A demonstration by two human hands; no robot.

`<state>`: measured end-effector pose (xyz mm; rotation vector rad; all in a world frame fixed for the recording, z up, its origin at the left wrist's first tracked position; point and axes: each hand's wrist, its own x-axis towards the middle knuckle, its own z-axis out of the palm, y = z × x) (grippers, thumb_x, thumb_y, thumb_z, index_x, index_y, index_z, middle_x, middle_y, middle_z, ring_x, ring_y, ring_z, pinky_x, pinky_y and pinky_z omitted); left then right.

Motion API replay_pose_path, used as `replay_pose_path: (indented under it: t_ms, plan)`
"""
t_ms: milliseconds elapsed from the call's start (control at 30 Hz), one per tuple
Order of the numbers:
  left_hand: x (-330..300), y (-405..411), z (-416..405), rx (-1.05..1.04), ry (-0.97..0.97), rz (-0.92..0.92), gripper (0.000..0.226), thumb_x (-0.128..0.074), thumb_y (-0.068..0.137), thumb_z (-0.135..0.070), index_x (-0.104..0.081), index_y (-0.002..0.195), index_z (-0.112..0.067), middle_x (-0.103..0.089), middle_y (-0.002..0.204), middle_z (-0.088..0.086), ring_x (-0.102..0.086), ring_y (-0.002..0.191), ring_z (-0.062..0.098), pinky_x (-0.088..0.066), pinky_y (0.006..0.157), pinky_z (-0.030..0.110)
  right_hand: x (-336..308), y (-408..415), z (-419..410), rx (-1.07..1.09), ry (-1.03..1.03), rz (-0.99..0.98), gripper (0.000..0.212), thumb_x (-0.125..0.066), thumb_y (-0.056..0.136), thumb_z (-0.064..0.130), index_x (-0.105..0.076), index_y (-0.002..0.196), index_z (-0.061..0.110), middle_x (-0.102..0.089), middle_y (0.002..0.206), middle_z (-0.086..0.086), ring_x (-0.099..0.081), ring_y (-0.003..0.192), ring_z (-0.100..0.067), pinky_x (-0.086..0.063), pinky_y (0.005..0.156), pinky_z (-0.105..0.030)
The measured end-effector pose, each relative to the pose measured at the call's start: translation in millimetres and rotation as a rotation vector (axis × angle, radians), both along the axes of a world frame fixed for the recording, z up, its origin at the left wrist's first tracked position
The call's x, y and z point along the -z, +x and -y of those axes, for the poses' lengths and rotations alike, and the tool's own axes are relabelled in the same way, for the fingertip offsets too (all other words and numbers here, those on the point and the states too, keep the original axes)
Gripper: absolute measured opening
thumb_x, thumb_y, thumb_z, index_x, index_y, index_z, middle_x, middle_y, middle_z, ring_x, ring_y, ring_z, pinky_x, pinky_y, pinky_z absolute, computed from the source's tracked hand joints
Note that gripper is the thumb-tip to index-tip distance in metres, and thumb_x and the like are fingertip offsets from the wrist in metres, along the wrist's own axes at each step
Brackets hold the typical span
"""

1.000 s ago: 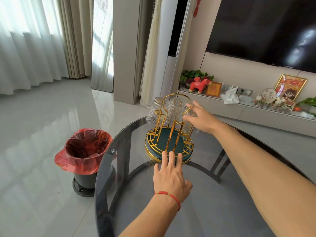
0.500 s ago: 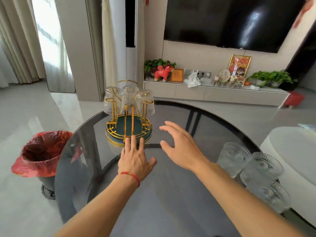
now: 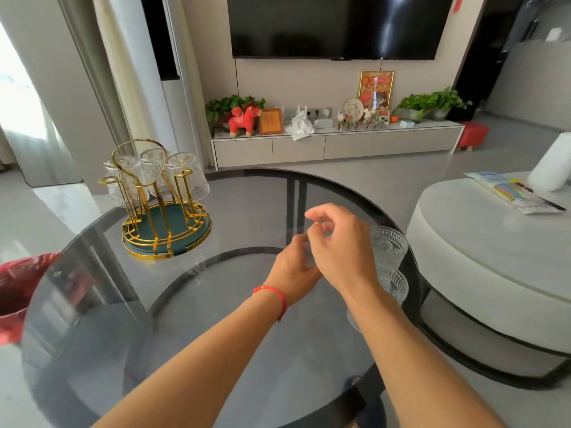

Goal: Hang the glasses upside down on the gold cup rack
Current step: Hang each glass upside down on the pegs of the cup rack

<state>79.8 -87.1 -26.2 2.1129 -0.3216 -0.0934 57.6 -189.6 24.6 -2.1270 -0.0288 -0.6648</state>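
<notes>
Head camera looks down over a round, dark glass surface [image 3: 216,304] with both bare forearms reaching across it. The left hand [image 3: 293,270], a red cord at its wrist, sits low near the middle of the surface, its fingers hidden behind the right hand, so I cannot tell whether it is spread or curled. The right hand [image 3: 336,245] hovers just above and in front of it with fingers loosely curled and thumb and forefinger near each other, gripping nothing. Just beyond the right hand, at the right edge of the surface, stand loose ribbed glasses [image 3: 387,245] with rims up (one is in plain sight, a second lies partly behind the wrist, and a further one is too hidden to be sure of). The gold cup rack [image 3: 160,211] stands on its green tray at the far left of the surface, well apart from both hands, and three hung glasses [image 3: 182,174] sit upside down on its back prongs; the front prongs are bare. A red-lined bin [image 3: 15,288] shows at the left edge.
</notes>
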Motion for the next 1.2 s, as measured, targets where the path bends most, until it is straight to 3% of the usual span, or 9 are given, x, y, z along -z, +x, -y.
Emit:
replay_pose_path:
  t_ms: [167,300,467,567,733,867,967,1067,1200]
  plan:
    - [-13.2,17.5,36.1,0.026,0.040,0.095,0.056,-0.064,0.076,-0.036,-0.050,0.130,-0.034,-0.061,0.119,0.002,-0.063,0.109,0.029,-0.050,0.085,0.039,-7.2,2.5,12.9,0.108,0.102,0.051,0.024,-0.060,0.085,0.008,-0.076,0.099,0.019,-0.077,0.100,0.006,-0.068,0.085,-0.015,-0.057,0.081,-0.039]
    - [-9.1,36.8,37.6,-0.024,0.116,0.031,0.068,-0.073,0.080,-0.037,-0.046,0.141,-0.021,-0.063,0.132,0.004,-0.061,0.121,0.028,-0.050,0.092,0.034,-10.0,4.4,23.5,0.130,0.187,0.056,0.021,-0.061,0.088,0.008,-0.076,0.099,0.019,-0.076,0.094,0.007,-0.068,0.082,-0.014,-0.058,0.081,-0.040]
    - [-11.7,32.2,13.6,-0.045,0.194,0.058,0.098,-0.070,0.052,-0.068,-0.052,0.137,-0.025,-0.065,0.124,-0.002,-0.060,0.114,0.019,-0.047,0.091,0.030,-9.2,6.5,21.4,0.096,0.181,0.030,0.025,-0.061,0.087,0.008,-0.071,0.107,0.020,-0.075,0.094,0.006,-0.067,0.080,-0.013,-0.056,0.079,-0.035]
    - [-3.7,22.8,-17.8,-0.121,0.144,0.068,0.092,-0.084,0.060,-0.061,-0.051,0.139,-0.028,-0.063,0.122,-0.005,-0.058,0.115,0.014,-0.049,0.096,0.030,-5.7,7.4,14.8,0.045,0.160,0.007,0.029,-0.061,0.086,0.007,-0.069,0.111,0.019,-0.074,0.095,0.005,-0.067,0.081,-0.014,-0.055,0.080,-0.034]
    - [-6.3,10.6,-72.1,-0.350,-0.327,-0.209,0.068,-0.091,0.072,-0.038,-0.057,0.126,-0.016,-0.062,0.118,0.009,-0.069,0.099,0.026,-0.064,0.062,0.034,9.0,8.5,-4.9,-0.123,0.096,-0.067,0.029,-0.061,0.087,0.010,-0.069,0.113,0.022,-0.074,0.102,0.005,-0.066,0.084,-0.003,-0.050,0.076,-0.015]
    - [-7.1,4.1,-115.1,-0.340,-0.776,-0.388,0.066,-0.083,0.081,-0.041,-0.058,0.130,-0.005,-0.063,0.129,0.023,-0.073,0.104,0.038,-0.064,0.072,0.040,28.4,16.9,-26.7,-0.214,0.056,-0.242,0.035,-0.057,0.098,0.035,-0.061,0.132,0.026,-0.065,0.132,0.001,-0.062,0.118,-0.013,-0.049,0.104,-0.037]
    - [-7.4,2.5,-133.5,-0.246,-0.899,-0.387,0.069,-0.081,0.072,-0.041,-0.063,0.128,-0.003,-0.069,0.126,0.027,-0.074,0.105,0.039,-0.063,0.084,0.044,38.6,19.8,-48.4,-0.395,0.235,-0.470,0.048,-0.046,0.102,0.054,-0.051,0.144,0.030,-0.062,0.140,-0.001,-0.061,0.126,-0.019,-0.051,0.107,-0.047]
    - [-6.3,4.6,-145.2,-0.208,-0.884,-0.370,0.073,-0.081,0.071,-0.041,-0.061,0.131,-0.004,-0.071,0.126,0.023,-0.073,0.110,0.036,-0.060,0.094,0.049,44.2,23.0,-66.5,-0.512,0.540,-0.523,0.038,-0.047,0.107,0.042,-0.055,0.137,0.021,-0.062,0.136,-0.018,-0.068,0.117,-0.033,-0.061,0.090,-0.048]
    - [-3.3,14.2,-170.5,-0.308,-0.614,-0.179,0.054,-0.066,0.087,-0.059,-0.071,0.122,-0.019,-0.075,0.116,0.006,-0.072,0.107,0.024,-0.062,0.085,0.040,49.2,32.2,-70.9,-0.533,0.745,-0.468,0.034,-0.050,0.108,0.031,-0.060,0.133,0.011,-0.067,0.134,-0.021,-0.069,0.119,-0.035,-0.060,0.082,-0.040]
